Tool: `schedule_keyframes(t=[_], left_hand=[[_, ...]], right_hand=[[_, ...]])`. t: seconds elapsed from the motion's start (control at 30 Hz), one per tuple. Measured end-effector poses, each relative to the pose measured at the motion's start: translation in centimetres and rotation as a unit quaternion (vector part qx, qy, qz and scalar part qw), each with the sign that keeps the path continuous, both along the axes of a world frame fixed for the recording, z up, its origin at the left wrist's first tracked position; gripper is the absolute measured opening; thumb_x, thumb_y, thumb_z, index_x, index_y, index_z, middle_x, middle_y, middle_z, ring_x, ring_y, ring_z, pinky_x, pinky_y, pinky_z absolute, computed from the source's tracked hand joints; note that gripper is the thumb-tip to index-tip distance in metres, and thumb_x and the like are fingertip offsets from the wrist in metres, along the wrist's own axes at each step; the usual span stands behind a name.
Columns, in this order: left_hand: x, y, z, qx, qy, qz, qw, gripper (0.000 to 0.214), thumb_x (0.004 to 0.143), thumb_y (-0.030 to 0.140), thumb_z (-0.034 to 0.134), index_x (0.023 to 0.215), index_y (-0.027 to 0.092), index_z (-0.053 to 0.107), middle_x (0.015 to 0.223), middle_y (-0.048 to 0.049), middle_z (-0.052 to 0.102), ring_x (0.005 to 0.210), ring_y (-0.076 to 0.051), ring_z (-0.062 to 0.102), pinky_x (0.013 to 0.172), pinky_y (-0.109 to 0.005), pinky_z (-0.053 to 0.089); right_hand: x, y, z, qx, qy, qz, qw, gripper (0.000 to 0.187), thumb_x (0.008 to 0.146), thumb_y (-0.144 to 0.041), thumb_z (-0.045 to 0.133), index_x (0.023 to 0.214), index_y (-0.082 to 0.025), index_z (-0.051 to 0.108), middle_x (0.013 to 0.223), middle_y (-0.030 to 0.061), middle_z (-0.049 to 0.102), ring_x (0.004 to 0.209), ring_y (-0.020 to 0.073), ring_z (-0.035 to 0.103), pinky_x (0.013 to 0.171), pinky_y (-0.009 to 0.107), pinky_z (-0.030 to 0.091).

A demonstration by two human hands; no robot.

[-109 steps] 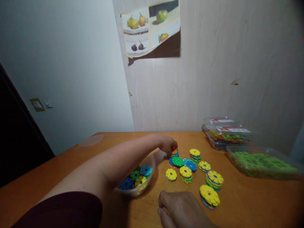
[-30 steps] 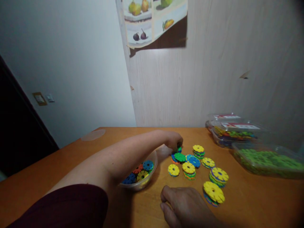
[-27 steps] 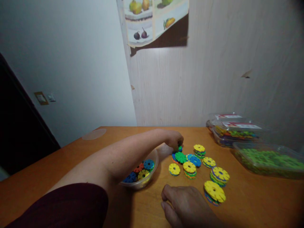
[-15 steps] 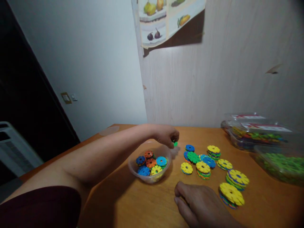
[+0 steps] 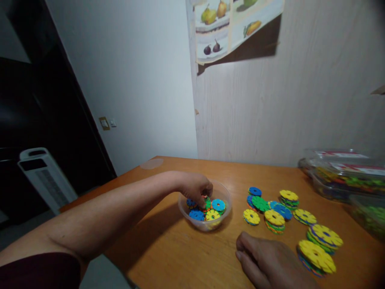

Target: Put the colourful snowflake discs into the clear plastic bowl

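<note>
My left hand (image 5: 197, 190) reaches into a clear plastic bowl (image 5: 184, 210), with its fingers pinched on a green notched disc (image 5: 207, 204). Around it in the bowl lie more notched discs: a blue one (image 5: 196, 215), a yellow one (image 5: 213, 216) and a light blue one (image 5: 218, 205). My right hand (image 5: 270, 257) rests on the table with its fingers curled in, and I see nothing in them. Closest to it are a stack topped by a yellow disc (image 5: 316, 256) and another yellow-topped stack (image 5: 274, 218).
Further stacks and loose discs, such as a green disc (image 5: 260, 204), spread over the right of the wooden table (image 5: 180, 257). Clear lidded boxes (image 5: 349, 176) stand at the back right beside an open tub (image 5: 369, 212) of green pieces. A round translucent lid (image 5: 152, 163) lies far left.
My left hand has carried the green disc from beyond the bowl's right side leftward and down into the bowl. The right hand stays on the table. The view has turned slightly left.
</note>
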State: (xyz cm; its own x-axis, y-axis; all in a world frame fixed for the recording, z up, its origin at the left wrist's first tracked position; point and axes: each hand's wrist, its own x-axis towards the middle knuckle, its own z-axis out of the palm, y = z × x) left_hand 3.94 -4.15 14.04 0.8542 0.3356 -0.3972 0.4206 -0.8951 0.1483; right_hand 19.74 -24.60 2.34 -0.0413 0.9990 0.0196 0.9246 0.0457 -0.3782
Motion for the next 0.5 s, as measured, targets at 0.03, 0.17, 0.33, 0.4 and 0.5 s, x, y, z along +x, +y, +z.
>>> schedule_keyframes(t=[0.03, 0.17, 0.33, 0.4, 0.5], left_hand=[[-0.1, 0.0, -0.1, 0.000, 0.000, -0.004, 1.000, 0.036, 0.067, 0.033, 0.074, 0.099, 0.018, 0.066, 0.090, -0.0025, 0.067, 0.073, -0.014, 0.057, 0.059, -0.022, 0.040], [0.1, 0.4, -0.1, 0.004, -0.014, -0.019, 1.000, 0.024, 0.073, 0.026, 0.067, 0.096, 0.017, 0.065, 0.087, -0.0017, 0.068, 0.070, -0.012, 0.056, 0.059, -0.021, 0.040], [2.9, 0.9, 0.3, 0.027, -0.086, -0.035, 0.995, 0.024, 0.079, 0.020, 0.058, 0.102, 0.015, 0.063, 0.090, -0.0032, 0.068, 0.073, -0.012, 0.057, 0.062, -0.021, 0.040], [5.0, 1.0, 0.3, 0.043, -0.108, -0.051, 0.992, 0.023, 0.080, 0.021, 0.059, 0.102, 0.014, 0.063, 0.093, -0.0043, 0.068, 0.075, -0.012, 0.057, 0.063, -0.022, 0.041], [8.7, 0.9, -0.3, 0.063, -0.119, -0.078, 0.988, 0.027, 0.079, 0.020, 0.059, 0.106, 0.013, 0.063, 0.100, -0.0063, 0.069, 0.080, -0.013, 0.059, 0.069, -0.023, 0.043]], right_hand=[[0.0, 0.0, 0.0, -0.002, 0.000, -0.002, 1.000, 0.013, 0.088, -0.028, 0.046, 0.083, -0.025, 0.058, 0.079, 0.0014, 0.071, 0.073, 0.0198, 0.065, 0.058, 0.026, 0.030], [0.1, 0.1, -0.1, -0.002, -0.003, -0.005, 1.000, 0.012, 0.087, -0.027, 0.047, 0.084, -0.025, 0.058, 0.080, 0.0016, 0.071, 0.074, 0.0197, 0.065, 0.058, 0.027, 0.029], [0.1, 0.0, 0.1, 0.003, 0.005, 0.001, 1.000, 0.011, 0.086, -0.026, 0.048, 0.084, -0.025, 0.059, 0.079, 0.0012, 0.071, 0.071, 0.0182, 0.064, 0.058, 0.026, 0.028], [0.1, 0.0, 0.1, 0.006, 0.003, 0.002, 1.000, 0.010, 0.085, -0.025, 0.049, 0.085, -0.024, 0.059, 0.079, 0.0009, 0.071, 0.071, 0.0177, 0.064, 0.057, 0.026, 0.027], [0.1, 0.0, 0.1, 0.011, -0.002, 0.001, 1.000, 0.009, 0.083, -0.023, 0.050, 0.085, -0.024, 0.059, 0.078, 0.0003, 0.071, 0.070, 0.0169, 0.063, 0.057, 0.026, 0.025]])
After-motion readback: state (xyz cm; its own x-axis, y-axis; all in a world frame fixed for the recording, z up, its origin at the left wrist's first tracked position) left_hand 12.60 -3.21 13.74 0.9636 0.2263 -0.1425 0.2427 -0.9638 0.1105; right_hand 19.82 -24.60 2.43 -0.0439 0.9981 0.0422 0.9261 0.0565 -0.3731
